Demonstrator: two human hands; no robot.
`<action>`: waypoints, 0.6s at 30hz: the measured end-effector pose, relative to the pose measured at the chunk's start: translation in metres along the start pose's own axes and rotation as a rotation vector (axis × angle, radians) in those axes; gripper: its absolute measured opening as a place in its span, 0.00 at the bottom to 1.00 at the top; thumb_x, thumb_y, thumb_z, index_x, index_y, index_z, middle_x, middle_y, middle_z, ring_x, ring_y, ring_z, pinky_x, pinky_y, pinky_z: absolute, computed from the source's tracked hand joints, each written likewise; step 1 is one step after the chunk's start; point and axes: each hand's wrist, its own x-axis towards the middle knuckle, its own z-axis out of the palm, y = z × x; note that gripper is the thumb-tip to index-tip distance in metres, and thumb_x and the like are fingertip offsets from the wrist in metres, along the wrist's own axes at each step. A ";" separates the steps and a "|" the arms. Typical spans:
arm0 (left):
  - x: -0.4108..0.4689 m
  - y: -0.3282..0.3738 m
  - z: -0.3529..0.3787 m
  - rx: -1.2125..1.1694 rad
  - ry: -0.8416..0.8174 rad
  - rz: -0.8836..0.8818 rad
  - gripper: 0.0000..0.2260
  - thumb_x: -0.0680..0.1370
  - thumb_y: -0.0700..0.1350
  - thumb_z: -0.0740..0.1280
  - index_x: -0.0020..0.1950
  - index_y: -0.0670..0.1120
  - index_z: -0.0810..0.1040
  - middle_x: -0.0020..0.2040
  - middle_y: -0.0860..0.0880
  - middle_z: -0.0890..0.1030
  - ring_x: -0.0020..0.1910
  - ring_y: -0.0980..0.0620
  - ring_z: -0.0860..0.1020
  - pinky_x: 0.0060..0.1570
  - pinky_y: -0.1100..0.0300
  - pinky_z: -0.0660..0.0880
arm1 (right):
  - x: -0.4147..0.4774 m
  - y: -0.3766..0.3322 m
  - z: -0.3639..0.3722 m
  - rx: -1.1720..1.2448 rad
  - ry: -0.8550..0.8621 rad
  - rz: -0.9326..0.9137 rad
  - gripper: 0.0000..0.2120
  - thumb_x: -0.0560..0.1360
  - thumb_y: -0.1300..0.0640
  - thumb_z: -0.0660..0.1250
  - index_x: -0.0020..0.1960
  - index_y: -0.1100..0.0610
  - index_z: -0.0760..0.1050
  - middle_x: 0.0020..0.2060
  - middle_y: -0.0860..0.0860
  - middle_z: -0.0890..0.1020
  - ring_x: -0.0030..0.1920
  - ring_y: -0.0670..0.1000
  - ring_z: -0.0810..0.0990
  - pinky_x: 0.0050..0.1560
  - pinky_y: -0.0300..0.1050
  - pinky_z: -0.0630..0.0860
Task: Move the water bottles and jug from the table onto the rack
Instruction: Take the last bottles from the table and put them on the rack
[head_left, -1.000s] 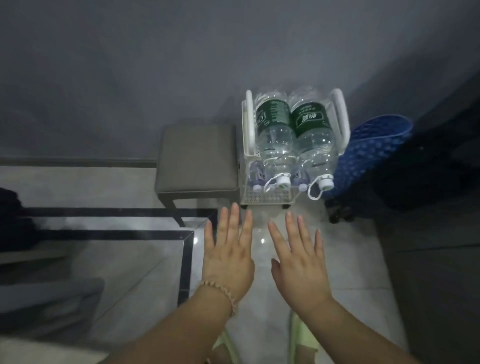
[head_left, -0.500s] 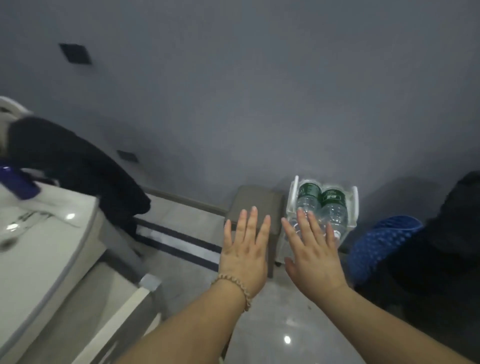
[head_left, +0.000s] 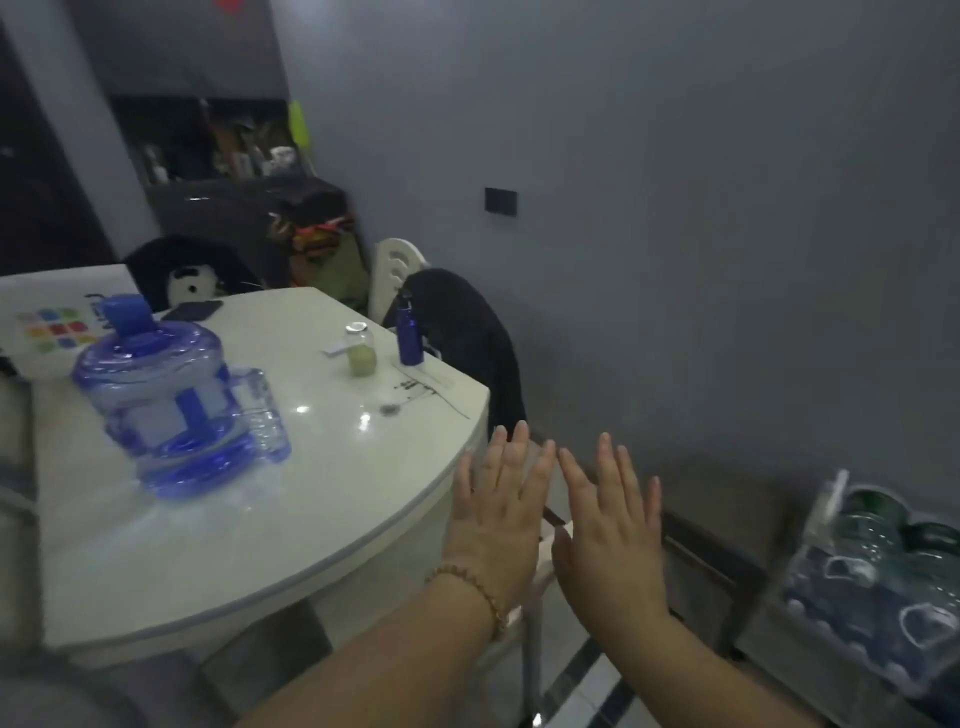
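Both hands are spread flat with straight fingers and hold nothing, the left hand (head_left: 493, 525) by the right edge of the table (head_left: 322, 519) and the right hand (head_left: 608, 545) just beside it. The blue jug (head_left: 176, 405) stands upright on the left part of the table, well apart from them, and the rack (head_left: 831, 496), with bottles (head_left: 878, 545) lying in it, sits low at the right. The jug looks like stiff, smooth plastic, bulky and probably heavy if filled, though its level cannot be told, so the moulded handle (head_left: 252, 410) on its right side, with the other hand under the base, seems the surest hold.
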 end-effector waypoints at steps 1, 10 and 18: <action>-0.020 -0.039 0.000 0.035 -0.015 -0.040 0.37 0.80 0.49 0.56 0.72 0.49 0.26 0.71 0.42 0.25 0.72 0.41 0.30 0.69 0.40 0.34 | -0.003 -0.038 0.005 0.019 0.005 -0.011 0.47 0.63 0.59 0.75 0.74 0.49 0.54 0.75 0.59 0.55 0.75 0.56 0.47 0.72 0.62 0.44; -0.176 -0.315 -0.027 0.115 -0.101 -0.191 0.37 0.80 0.47 0.56 0.72 0.53 0.26 0.71 0.47 0.24 0.70 0.44 0.27 0.63 0.44 0.25 | -0.053 -0.314 0.073 0.156 -0.115 -0.120 0.45 0.58 0.58 0.78 0.72 0.52 0.62 0.72 0.60 0.65 0.72 0.61 0.62 0.66 0.66 0.59; -0.187 -0.416 -0.005 0.061 -0.015 -0.168 0.39 0.62 0.44 0.75 0.71 0.48 0.65 0.72 0.42 0.67 0.69 0.39 0.67 0.69 0.39 0.56 | -0.011 -0.392 0.103 -0.007 -0.175 -0.203 0.44 0.57 0.54 0.79 0.70 0.51 0.66 0.72 0.59 0.65 0.71 0.60 0.65 0.67 0.62 0.54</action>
